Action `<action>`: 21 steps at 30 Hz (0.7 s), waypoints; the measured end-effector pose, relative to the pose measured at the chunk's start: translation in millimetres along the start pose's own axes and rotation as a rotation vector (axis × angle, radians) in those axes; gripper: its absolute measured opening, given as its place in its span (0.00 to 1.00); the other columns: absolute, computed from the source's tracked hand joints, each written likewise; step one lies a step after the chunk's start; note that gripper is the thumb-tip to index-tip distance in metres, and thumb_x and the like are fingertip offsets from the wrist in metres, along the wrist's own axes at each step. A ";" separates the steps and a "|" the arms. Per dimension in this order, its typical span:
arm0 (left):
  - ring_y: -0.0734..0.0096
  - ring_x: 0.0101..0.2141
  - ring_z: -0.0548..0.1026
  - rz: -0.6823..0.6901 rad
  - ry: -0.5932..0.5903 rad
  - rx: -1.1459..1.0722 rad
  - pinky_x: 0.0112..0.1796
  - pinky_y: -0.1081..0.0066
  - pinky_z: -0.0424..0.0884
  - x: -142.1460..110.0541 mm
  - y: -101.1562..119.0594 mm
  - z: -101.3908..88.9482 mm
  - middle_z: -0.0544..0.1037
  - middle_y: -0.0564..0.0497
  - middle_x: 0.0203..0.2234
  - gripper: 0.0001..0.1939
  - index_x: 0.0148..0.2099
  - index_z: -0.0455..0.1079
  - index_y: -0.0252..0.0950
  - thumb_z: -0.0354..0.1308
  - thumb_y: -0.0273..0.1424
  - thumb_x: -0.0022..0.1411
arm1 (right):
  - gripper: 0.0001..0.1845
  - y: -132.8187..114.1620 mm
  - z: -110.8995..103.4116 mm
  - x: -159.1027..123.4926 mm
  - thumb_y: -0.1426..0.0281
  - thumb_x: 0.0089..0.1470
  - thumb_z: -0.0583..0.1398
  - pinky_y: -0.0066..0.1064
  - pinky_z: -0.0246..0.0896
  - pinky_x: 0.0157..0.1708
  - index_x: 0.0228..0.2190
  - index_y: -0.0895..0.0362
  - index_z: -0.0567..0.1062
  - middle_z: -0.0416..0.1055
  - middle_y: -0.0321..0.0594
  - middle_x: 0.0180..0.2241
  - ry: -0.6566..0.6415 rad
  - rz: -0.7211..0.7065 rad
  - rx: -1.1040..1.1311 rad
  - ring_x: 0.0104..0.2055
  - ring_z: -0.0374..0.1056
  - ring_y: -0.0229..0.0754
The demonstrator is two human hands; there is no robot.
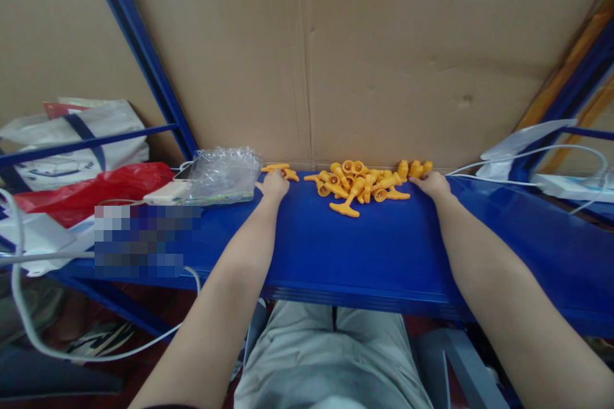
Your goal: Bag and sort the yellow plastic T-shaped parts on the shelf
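Yellow plastic T-shaped handles (357,185) with round sockets lie heaped on the blue shelf top (350,249), against the cardboard. Left of the heap, my left hand (274,185) curls around a yellow T-shaped handle (290,174), its thumb out to the side and its other fingers partly hidden. At the heap's right end, my right hand (432,185) closes on a yellow piece (416,170) of the same kind. Other yellow pieces (403,170) stand close beside it. The far fingers of this hand are hidden.
Clear plastic packaging (223,172) lies left of my left hand, with a red plastic bag (110,188) and a white bag (91,137) beyond. Cardboard (359,64) walls the back. At right are a white power strip (570,186) and a cable; blue posts (144,57) frame the shelf.
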State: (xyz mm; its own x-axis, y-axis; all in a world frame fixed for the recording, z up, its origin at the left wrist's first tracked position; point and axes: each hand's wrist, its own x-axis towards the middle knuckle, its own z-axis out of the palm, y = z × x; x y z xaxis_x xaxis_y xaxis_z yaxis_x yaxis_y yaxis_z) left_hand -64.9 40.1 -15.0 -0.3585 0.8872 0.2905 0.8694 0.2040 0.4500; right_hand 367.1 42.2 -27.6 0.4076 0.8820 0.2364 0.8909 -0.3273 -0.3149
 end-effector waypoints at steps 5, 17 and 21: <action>0.48 0.57 0.75 -0.005 0.027 0.008 0.57 0.50 0.70 -1.5 1.4 -1.8 0.77 0.36 0.56 0.19 0.56 0.74 0.37 0.54 0.27 0.64 | 0.20 -3.2 -3.7 -5.7 0.55 0.60 0.58 0.40 0.70 0.47 0.41 0.57 0.80 0.79 0.52 0.44 -0.013 0.011 -0.010 0.52 0.74 0.56; 0.47 0.60 0.72 -0.032 0.003 0.029 0.60 0.57 0.68 -7.5 4.4 -4.2 0.64 0.29 0.64 0.31 0.68 0.59 0.25 0.54 0.26 0.64 | 0.26 -5.8 -2.6 -8.0 0.56 0.63 0.55 0.49 0.64 0.57 0.54 0.59 0.75 0.73 0.57 0.56 -0.089 0.046 -0.009 0.61 0.68 0.59; 0.46 0.64 0.66 -0.104 -0.008 0.040 0.63 0.48 0.62 -9.6 6.8 -4.6 0.64 0.32 0.66 0.32 0.70 0.56 0.31 0.53 0.31 0.65 | 0.30 -7.8 -2.7 -11.6 0.58 0.65 0.52 0.50 0.60 0.60 0.60 0.64 0.70 0.67 0.63 0.61 -0.123 0.048 -0.034 0.65 0.62 0.61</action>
State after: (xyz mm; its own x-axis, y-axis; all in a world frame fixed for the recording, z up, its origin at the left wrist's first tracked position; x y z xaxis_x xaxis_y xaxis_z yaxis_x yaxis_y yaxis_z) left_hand -57.1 31.1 -10.9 -0.4452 0.8635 0.2370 0.8405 0.3118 0.4430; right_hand 356.0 33.6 -25.4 0.4239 0.8994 0.1064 0.8782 -0.3795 -0.2910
